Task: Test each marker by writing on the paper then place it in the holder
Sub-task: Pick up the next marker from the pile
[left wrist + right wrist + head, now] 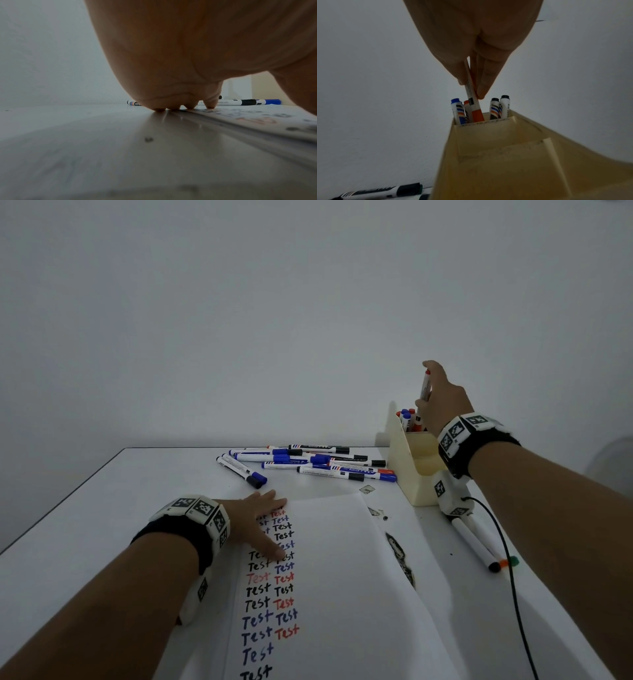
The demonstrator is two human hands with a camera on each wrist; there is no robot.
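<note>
A: Nearest us, the two forearms; start on the left. The left hand [262, 520] lies flat, fingers straight, pressing the top left corner of the paper [342, 577] onto the table [102, 508]. It grips nothing.

B: And the columns of "Test" run down under it. If that hand lifts or drags, the sheet could slide, I'd guess, and fresh ink might smear under the fingers [210, 104].

A: Further along, the pile of untested markers [308, 462] lies behind the paper, crossed over one another. A careless reach could roll one toward the table edge.

B: Then the holder [407, 470], cream, with its back compartment already holding several upright markers [500, 108].

A: There the right hand [442, 402] pinches the red marker [475, 108] between thumb and fingers, cap end down, its tip just entering that back compartment, between the standing ones.

B: That's the risk, I think. It's tilted; it could catch on a neighbour or the rim. Push too hard and the light holder may tip.

A: The cable [513, 577] and the loose pens [479, 546] near the right wrist could snag on the way back.
</note>
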